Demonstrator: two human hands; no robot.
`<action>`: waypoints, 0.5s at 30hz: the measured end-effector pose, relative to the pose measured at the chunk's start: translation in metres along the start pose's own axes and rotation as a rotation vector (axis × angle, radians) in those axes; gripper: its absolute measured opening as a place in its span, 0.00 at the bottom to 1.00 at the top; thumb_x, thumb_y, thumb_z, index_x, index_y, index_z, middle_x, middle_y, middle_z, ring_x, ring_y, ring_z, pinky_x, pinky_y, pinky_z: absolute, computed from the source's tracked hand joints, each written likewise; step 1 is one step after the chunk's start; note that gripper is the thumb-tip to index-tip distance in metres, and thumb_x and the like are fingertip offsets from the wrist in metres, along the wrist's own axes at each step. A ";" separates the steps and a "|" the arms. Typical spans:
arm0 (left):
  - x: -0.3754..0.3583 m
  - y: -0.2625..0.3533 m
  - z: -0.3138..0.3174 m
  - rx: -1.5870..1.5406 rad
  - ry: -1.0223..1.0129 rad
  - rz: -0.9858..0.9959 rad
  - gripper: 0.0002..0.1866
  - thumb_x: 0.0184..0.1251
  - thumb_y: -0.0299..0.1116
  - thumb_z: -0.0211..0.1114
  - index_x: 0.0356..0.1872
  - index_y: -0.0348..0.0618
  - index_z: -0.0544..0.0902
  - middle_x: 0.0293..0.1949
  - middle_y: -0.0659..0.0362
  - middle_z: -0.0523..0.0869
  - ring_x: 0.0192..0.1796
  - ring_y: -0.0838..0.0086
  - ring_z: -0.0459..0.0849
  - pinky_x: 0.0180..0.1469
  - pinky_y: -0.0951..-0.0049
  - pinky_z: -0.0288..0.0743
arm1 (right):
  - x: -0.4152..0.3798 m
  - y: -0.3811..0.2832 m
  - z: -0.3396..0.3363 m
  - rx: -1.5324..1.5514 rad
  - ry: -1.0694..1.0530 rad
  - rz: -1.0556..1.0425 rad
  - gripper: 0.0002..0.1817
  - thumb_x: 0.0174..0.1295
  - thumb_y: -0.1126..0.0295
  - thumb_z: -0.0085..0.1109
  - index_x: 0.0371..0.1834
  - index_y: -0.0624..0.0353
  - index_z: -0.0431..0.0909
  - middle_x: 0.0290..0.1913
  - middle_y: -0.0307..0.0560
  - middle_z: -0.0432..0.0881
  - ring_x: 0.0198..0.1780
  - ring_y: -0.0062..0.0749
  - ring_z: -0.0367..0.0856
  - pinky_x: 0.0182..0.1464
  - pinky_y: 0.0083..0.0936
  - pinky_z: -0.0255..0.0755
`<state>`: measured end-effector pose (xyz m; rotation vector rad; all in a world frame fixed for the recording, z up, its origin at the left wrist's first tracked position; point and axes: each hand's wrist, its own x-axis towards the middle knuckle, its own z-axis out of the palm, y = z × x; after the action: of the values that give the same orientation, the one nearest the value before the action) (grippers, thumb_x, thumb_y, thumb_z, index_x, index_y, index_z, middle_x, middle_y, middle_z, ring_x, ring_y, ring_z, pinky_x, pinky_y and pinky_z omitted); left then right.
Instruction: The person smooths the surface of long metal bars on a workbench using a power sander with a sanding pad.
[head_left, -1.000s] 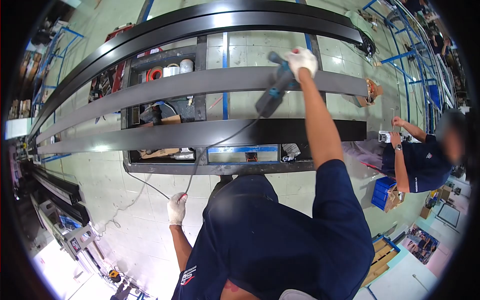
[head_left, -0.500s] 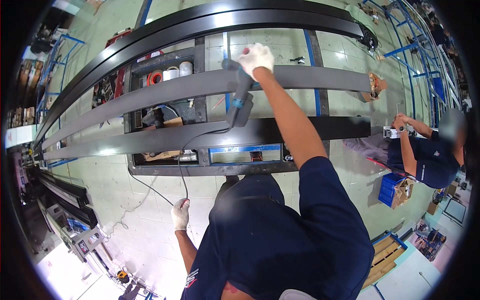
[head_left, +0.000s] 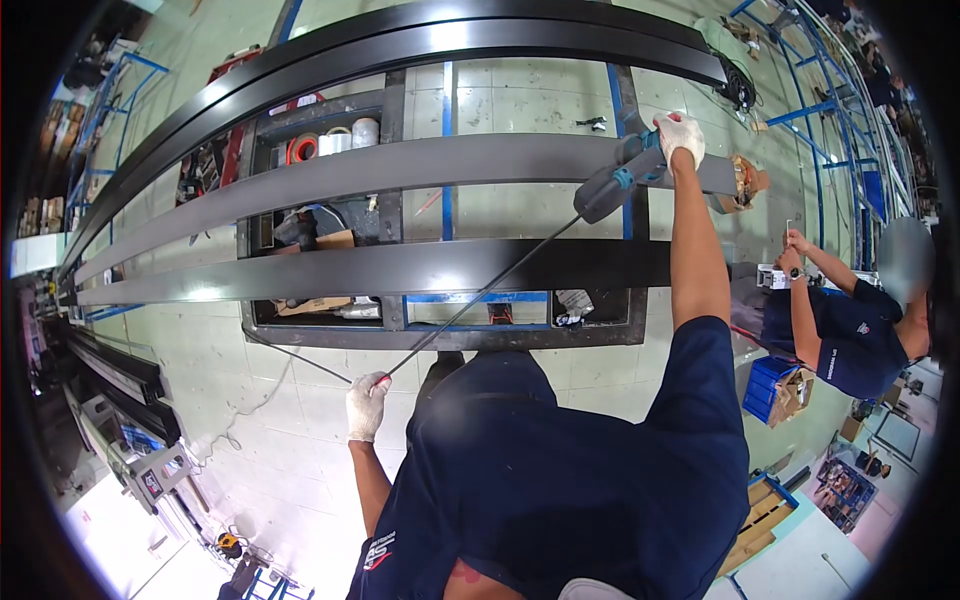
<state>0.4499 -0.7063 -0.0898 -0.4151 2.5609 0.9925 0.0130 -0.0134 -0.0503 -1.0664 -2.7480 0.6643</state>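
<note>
My right hand [head_left: 680, 137], in a white glove, is wrapped round the head end of a teal and dark grey corded power tool [head_left: 606, 193]. The tool lies across the right part of the middle grey metal bar [head_left: 480, 158], overlapping it in this view. Its black cord [head_left: 488, 285] runs taut down to the left. At the lower left, my gloved left hand [head_left: 367, 408] is closed round this cord, with more cord trailing from it to the bench frame.
Another dark bar [head_left: 560, 266] lies nearer me and a long black profile [head_left: 520, 35] farther off, on a dark metal frame [head_left: 500, 340]. Tape rolls [head_left: 302, 148] and tools sit in its trays. A co-worker [head_left: 855, 330] sits at right beside a blue crate [head_left: 770, 390].
My right hand has carried the power tool to the right along the middle bar. The cord has gone from slack to taut. My left hand has risen slightly, still holding the cord.
</note>
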 end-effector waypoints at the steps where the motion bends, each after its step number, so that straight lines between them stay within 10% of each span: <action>1: 0.000 -0.005 0.003 -0.001 -0.001 -0.005 0.15 0.80 0.37 0.75 0.56 0.36 0.95 0.50 0.43 0.97 0.54 0.54 0.97 0.59 0.59 0.87 | -0.003 -0.003 0.002 -0.017 0.018 -0.028 0.22 0.59 0.47 0.74 0.48 0.47 0.98 0.53 0.56 0.98 0.55 0.57 0.96 0.60 0.45 0.87; 6: -0.009 -0.021 -0.007 -0.004 0.033 -0.113 0.14 0.80 0.38 0.74 0.53 0.37 0.96 0.48 0.42 0.96 0.54 0.48 0.95 0.59 0.54 0.87 | -0.041 -0.066 0.022 -0.053 -0.011 -0.119 0.21 0.60 0.47 0.69 0.48 0.45 0.99 0.55 0.53 0.98 0.59 0.56 0.96 0.64 0.44 0.87; 15: -0.034 -0.072 -0.032 0.034 0.087 -0.211 0.19 0.84 0.40 0.72 0.57 0.31 0.95 0.42 0.47 0.98 0.47 0.65 0.97 0.55 0.62 0.87 | -0.175 -0.243 0.101 -0.078 -0.245 -0.395 0.21 0.66 0.46 0.67 0.49 0.43 1.00 0.56 0.50 0.98 0.59 0.50 0.97 0.62 0.43 0.90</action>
<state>0.5010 -0.7748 -0.0947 -0.7162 2.5411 0.8712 -0.0321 -0.3255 -0.0254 -0.4477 -3.0841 0.6672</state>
